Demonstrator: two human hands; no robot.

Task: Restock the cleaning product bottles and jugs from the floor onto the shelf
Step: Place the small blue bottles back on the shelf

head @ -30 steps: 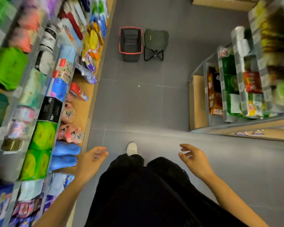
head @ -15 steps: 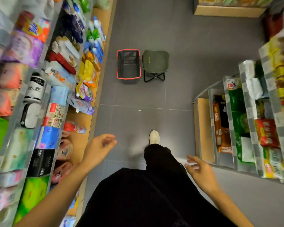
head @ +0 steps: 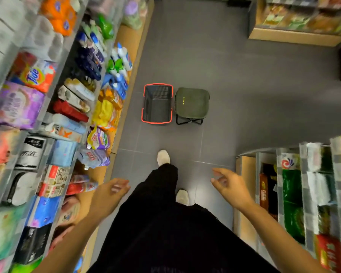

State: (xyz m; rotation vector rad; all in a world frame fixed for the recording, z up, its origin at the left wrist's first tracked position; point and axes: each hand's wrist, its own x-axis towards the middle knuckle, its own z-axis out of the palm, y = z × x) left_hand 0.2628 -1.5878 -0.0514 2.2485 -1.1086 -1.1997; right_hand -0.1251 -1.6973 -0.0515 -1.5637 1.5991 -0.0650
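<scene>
The long shelf [head: 130, 38] runs down the left of the aisle, and its blue-and-white bottles [head: 122, 62], blurred but probably cleaners, stand far ahead of both hands. On the grey tiled floor [head: 244, 95] the red-rimmed basket [head: 157, 103] and green stool [head: 192, 103] sit side by side, lower in view than half a second ago. The left hand [head: 108, 196] and right hand [head: 230, 186] hang apart, fingers loosely spread, holding nothing, well short of the basket
</scene>
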